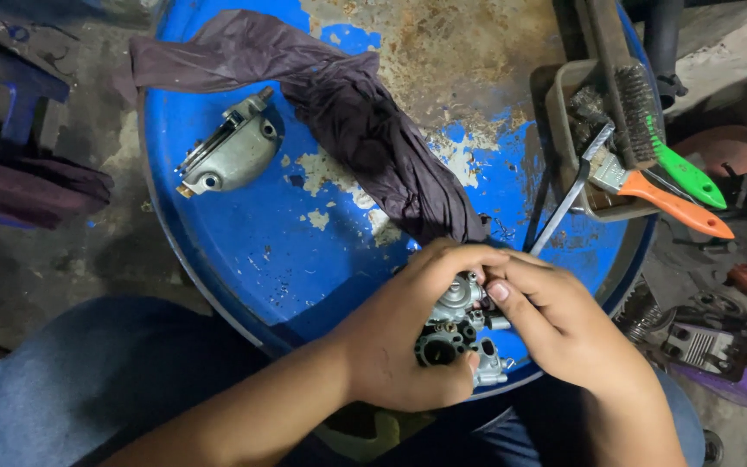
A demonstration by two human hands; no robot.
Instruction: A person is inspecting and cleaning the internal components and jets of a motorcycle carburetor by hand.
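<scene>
Gripping carburetor [456,333]: left hand [408,337], right hand [555,324], over blue drum [244,251].

A blue steel drum top [244,251], rusted and flaked where the paint has been lost, is used as the work surface. A dark purple cloth [365,130] is draped across it, and a grey metal cover [231,156] is laid beside the cloth. A tray [559,108] with brushes is set at the right rim. The surrounding concrete floor [71,259] is stained and dimly lit; scattered parts [711,337] are seen at right.
</scene>
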